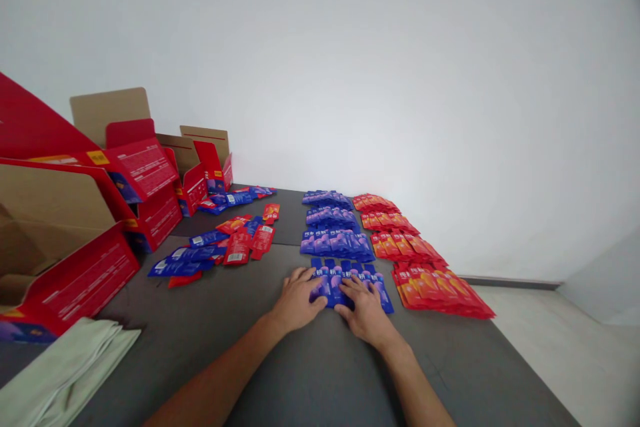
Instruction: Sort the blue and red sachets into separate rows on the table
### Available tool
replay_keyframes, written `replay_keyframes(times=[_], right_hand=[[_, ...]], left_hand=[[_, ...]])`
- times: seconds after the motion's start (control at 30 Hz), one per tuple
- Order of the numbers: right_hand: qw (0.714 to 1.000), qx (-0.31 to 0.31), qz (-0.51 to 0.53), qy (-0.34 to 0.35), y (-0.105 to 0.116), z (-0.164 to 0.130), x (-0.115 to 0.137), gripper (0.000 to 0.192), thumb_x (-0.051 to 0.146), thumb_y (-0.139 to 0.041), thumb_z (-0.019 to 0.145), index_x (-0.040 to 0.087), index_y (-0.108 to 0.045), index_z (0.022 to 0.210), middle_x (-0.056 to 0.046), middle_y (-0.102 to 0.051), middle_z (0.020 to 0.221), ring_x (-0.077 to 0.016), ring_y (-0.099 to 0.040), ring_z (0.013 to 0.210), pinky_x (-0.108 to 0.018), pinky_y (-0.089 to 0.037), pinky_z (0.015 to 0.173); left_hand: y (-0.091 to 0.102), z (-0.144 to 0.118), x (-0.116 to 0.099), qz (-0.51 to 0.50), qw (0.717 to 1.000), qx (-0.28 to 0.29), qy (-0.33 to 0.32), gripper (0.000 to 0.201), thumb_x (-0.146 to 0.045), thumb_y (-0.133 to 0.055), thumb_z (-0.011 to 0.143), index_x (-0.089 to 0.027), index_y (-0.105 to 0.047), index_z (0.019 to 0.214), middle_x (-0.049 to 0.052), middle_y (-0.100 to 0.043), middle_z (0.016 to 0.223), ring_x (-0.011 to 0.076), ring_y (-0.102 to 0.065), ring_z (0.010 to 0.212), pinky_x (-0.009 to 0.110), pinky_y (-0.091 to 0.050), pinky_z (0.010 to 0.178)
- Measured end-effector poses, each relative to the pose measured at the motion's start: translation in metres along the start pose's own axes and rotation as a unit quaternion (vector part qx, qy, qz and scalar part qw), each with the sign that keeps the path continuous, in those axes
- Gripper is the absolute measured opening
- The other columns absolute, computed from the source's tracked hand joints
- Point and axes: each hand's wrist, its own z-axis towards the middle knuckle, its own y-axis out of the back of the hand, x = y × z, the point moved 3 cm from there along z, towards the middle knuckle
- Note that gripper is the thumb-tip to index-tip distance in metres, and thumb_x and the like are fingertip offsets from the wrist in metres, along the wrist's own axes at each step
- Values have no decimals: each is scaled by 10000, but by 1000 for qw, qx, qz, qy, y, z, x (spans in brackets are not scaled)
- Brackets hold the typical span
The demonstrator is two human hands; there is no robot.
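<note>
In the head view a row of overlapping blue sachets lies flat on the dark table, printed sides up. My left hand rests at the row's left end, fingers stretched out and touching the sachet there. Over the middle and right of the same row lies my right hand, its fingers spread across the sachets. Parts of the sachets are hidden beneath both hands. Just behind, more blue sachets are fanned in several rows. To the right, red-orange sachets lie in similar overlapping rows.
Loose blue and red sachets lie jumbled left of my hands. Open red cardboard boxes stand along the left side. A folded pale green cloth is at the front left. A white wall rises behind the table.
</note>
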Motion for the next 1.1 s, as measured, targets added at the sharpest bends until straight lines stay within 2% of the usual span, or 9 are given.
replay_keyframes(times=[0.1, 0.2, 0.33, 0.53, 0.9, 1.0, 1.1], right_hand=[[1000, 4, 1, -15, 0, -1, -3, 492, 377, -599, 838, 262, -566, 1315, -96, -496, 1430, -308, -314, 1402, -567, -119, 1125], [1000, 5, -2, -16, 1, -1, -7, 508, 363, -610, 827, 265, -558, 1323, -96, -496, 1430, -300, -325, 1398, -558, -126, 1130], [1000, 11, 4, -8, 3, -1, -12, 516, 303, -622, 810, 271, -559, 1321, -89, -505, 1423, -287, -344, 1390, -540, -149, 1132], [1000, 10, 6, -10, 7, 0, -13, 482, 298, -632, 805, 266, -593, 1284, -93, -533, 1397, -281, -383, 1369, -500, -183, 1135], [1000, 5, -14, -5, 3, 1, -16, 466, 343, -632, 796, 239, -613, 1249, -100, -532, 1395, -291, -371, 1373, -524, -208, 1122], [1000, -14, -21, 8, 3, 2, -15, 501, 392, -654, 780, 237, -613, 1255, -100, -520, 1406, -308, -330, 1393, -531, -227, 1121], [997, -62, -29, 16, 6, 4, -11, 492, 429, -646, 791, 268, -618, 1255, -72, -527, 1400, -323, -332, 1382, -543, -243, 1120]], left_hand=[[-1, -1, 0, 11, 998, 58, -14, 604, -452, -605, 793, -331, -501, 1376, 84, -429, 1488, 368, -300, 1380, 571, -192, 1079], [-1, -1, -1, 11, 997, 71, -27, 624, -433, -590, 802, -326, -463, 1403, 87, -399, 1508, 359, -286, 1398, 572, -172, 1088], [-3, -1, -6, 24, 996, 70, -45, 673, -431, -620, 771, -312, -450, 1412, 98, -390, 1512, 363, -294, 1394, 570, -166, 1091], [-6, -2, -11, 66, 995, 67, -46, 615, -470, -582, 803, -304, -476, 1386, 99, -412, 1496, 347, -312, 1381, 557, -192, 1088], [-6, -3, -20, 96, 994, 16, -54, 579, -446, -586, 797, -285, -496, 1346, 100, -452, 1430, 311, -353, 1334, 497, -264, 1077], [-6, -5, -20, 92, 994, 20, -53, 630, -470, -601, 777, -289, -471, 1366, 100, -440, 1434, 317, -337, 1342, 503, -253, 1087], [-2, -8, -20, 87, 995, 17, -51, 657, -488, -604, 766, -299, -451, 1376, 92, -424, 1444, 323, -330, 1344, 493, -258, 1089]])
